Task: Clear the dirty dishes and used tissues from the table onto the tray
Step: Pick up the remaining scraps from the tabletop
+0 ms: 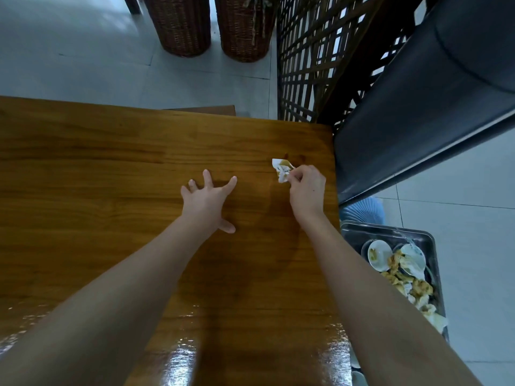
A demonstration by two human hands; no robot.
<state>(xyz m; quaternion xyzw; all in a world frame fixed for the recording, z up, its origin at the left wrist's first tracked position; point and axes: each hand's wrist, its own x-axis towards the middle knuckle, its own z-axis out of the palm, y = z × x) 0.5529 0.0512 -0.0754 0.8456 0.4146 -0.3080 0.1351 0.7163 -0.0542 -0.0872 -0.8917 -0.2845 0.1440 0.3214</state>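
A crumpled white tissue (282,169) with a brown stain lies near the right edge of the wooden table (111,168). My right hand (306,190) pinches its near end with curled fingers. My left hand (207,200) rests on the tabletop with fingers spread, a little left of the tissue. A metal tray (390,234) sits lower down beside the table's right edge, holding dirty white dishes (380,254), food scraps and tissues (412,291).
A dark padded bench (418,112) runs along the table's right side. A wooden lattice screen (312,59) stands beyond the far right corner. Two wicker baskets (184,26) stand on the tiled floor behind the table. A pale blue object (362,213) sits above the tray.
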